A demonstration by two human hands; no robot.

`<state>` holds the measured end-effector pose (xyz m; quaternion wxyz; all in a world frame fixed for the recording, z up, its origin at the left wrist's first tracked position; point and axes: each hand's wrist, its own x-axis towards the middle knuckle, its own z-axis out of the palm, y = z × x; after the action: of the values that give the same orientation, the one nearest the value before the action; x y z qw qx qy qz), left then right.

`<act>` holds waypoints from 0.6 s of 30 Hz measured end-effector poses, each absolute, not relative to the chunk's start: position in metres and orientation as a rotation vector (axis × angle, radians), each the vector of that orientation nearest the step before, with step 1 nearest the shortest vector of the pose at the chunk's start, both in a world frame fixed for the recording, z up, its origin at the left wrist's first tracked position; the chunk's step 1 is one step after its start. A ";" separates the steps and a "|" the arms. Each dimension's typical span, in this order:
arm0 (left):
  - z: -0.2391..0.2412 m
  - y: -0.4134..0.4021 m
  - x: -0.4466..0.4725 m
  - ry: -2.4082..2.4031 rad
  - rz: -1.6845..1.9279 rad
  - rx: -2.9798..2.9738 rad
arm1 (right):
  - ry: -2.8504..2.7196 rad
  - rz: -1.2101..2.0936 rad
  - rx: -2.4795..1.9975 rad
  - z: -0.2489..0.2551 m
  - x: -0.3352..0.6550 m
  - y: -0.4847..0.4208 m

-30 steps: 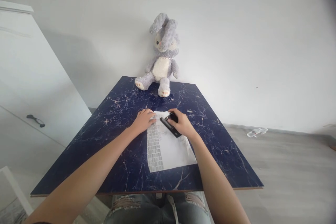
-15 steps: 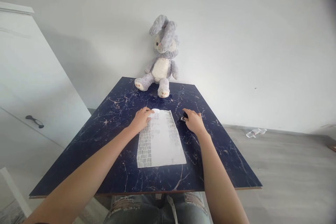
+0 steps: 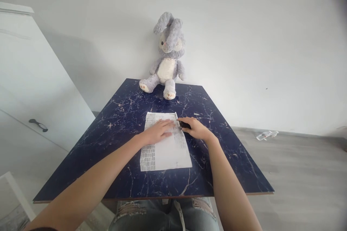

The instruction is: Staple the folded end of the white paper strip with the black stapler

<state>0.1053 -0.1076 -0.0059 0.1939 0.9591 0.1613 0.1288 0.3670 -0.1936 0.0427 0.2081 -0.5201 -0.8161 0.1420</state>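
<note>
A sheet of paper (image 3: 173, 155) with rows of grey print lies on the dark blue marbled table (image 3: 114, 158). My left hand (image 3: 159, 131) rests flat on its upper half, fingers stretched toward the right edge. My right hand (image 3: 197, 128) is closed around a small black stapler (image 3: 185, 125), partly hidden by the fingers. The stapler's front end meets the paper's upper right edge; whether the sheet is between its jaws cannot be made out.
A grey plush rabbit (image 3: 166, 61) sits at the table's far end against the wall. A small pale piece (image 3: 195, 114) lies beyond my right hand. To the left stands a white cabinet (image 3: 32, 79); a clear plastic item (image 3: 267, 135) lies on the floor at right.
My left hand has left the paper's top left corner and spread across its upper middle. The corner now lies flatter. My right hand has brought the stapler leftward to the paper's edge.
</note>
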 end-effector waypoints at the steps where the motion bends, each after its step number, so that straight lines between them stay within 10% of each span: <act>1: -0.007 -0.110 0.107 0.424 0.296 2.701 | -2.300 0.398 -1.413 0.043 0.363 -0.194; 18: 0.001 -0.104 0.096 0.502 0.161 2.701 | -2.324 0.445 -1.221 0.046 0.340 -0.196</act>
<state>0.0961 -0.1040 0.0011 0.1938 0.9629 0.1790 0.0575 0.3398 -0.1960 0.0457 0.2373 -0.4454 -0.8479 0.1622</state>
